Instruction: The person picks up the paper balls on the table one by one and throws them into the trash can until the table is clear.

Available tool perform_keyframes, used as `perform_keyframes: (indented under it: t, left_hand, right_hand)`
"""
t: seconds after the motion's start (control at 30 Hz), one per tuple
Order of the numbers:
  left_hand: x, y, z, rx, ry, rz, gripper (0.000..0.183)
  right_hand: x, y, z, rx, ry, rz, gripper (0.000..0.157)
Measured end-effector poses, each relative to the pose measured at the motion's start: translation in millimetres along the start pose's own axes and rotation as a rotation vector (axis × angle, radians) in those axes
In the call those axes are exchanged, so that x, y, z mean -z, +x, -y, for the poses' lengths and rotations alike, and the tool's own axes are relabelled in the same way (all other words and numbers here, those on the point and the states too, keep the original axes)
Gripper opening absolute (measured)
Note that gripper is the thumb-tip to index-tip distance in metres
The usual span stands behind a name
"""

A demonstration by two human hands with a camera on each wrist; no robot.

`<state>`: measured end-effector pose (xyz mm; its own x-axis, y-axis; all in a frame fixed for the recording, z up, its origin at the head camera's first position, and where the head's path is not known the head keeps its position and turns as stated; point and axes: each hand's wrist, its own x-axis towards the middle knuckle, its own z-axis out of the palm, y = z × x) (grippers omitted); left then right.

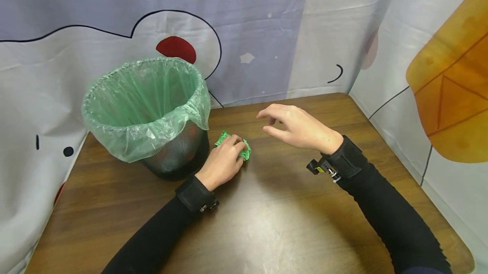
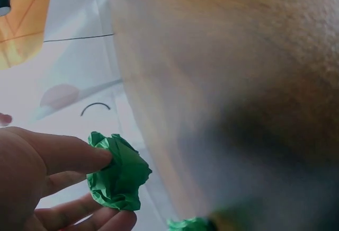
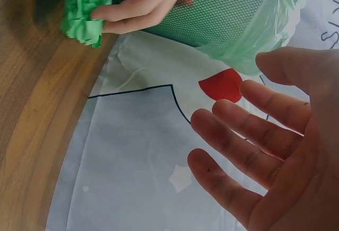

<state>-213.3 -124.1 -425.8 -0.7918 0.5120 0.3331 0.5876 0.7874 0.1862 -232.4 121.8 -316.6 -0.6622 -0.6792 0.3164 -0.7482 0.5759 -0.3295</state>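
Note:
A crumpled green paper ball [image 1: 245, 150] is held just at the table surface by my left hand [image 1: 225, 159]. The left wrist view shows the thumb and fingers pinching this paper ball [image 2: 119, 172]. Another bit of green [image 2: 189, 224] peeks in at that view's bottom edge, mostly cut off. My right hand [image 1: 301, 128] hovers above the table to the right, its fingers loosely bent and holding nothing. In the right wrist view its palm and spread fingers [image 3: 228, 130] are bare. Left of the left hand stands a black mesh wastebasket [image 1: 177, 151] with a green plastic bag [image 1: 152, 136] folded over its rim.
The brown wooden table [image 1: 267, 223] has a rounded front right corner. A patterned curtain [image 1: 259, 32] hangs along the back and both sides, close to the table's edges. Black straps with small devices [image 1: 345, 157] sit on both wrists.

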Motion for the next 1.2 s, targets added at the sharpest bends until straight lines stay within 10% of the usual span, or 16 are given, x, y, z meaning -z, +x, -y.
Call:
perform_keyframes:
  t: [1.2]
  left_hand:
    - [114.7, -20.1, -43.8, -0.202, -0.119, -0.407, 0.025]
  right_hand:
    - [-15.2, -5.2, -11.3, -0.038, 0.031, 0.011, 0.032]
